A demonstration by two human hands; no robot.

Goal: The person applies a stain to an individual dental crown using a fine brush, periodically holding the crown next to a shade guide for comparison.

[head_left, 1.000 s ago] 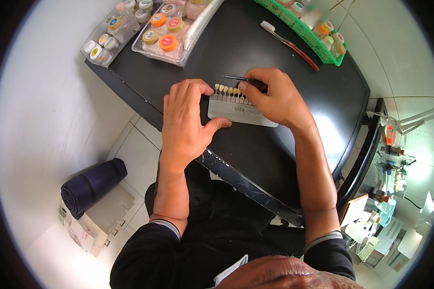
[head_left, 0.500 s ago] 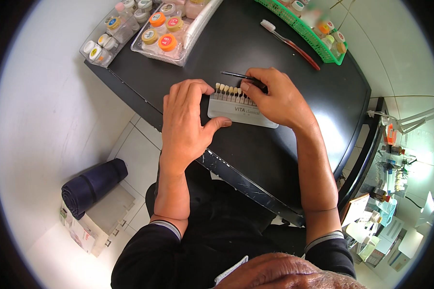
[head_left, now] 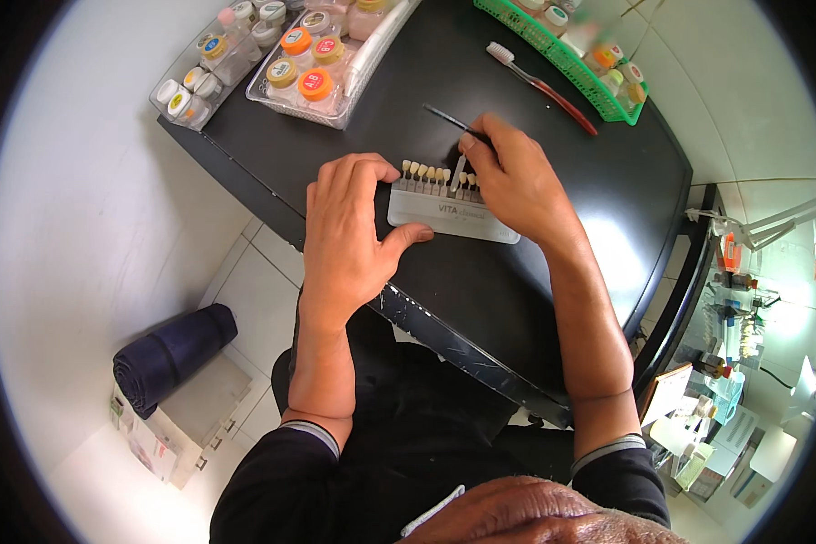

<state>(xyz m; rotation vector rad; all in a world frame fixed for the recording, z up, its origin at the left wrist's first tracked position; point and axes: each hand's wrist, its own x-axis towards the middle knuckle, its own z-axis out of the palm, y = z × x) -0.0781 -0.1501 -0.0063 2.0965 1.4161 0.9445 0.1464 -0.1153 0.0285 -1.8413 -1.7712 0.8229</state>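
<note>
A black bench [head_left: 490,304] with a chipped front edge stands beside a pale wall [head_left: 72,227], over a floor [head_left: 256,272] of light tiles. Near the front edge of the bench, between the person's hands, lies a flat pale grey holder [head_left: 417,216], set slightly aslant. A row of small tooth samples [head_left: 416,170] stands along its far edge, in whitish to yellowish shades, with a break toward the right of the row.

The left hand [head_left: 347,218] is spread around the holder's left end, index fingertip at the far corner by the first sample, thumb at the near edge. The right hand [head_left: 521,186] is closed, thumb and fingers together on a slim dark stick [head_left: 446,119] that points up and left; a pale tab [head_left: 458,174] slants from its fingertips down to the break in the row. Whether the tab's lower end sits in the holder I cannot tell.

Beyond the right hand lies a toothbrush [head_left: 544,87] with a red handle and white bristles, near a green basket [head_left: 573,77] of small jars. At the far left are a clear tray [head_left: 335,118] of jars, some with orange lids, and a clear box [head_left: 216,106] of white-lidded ones. A rolled dark blue mat [head_left: 174,354] lies low at left; a white jointed arm [head_left: 757,231] reaches in at right.
</note>
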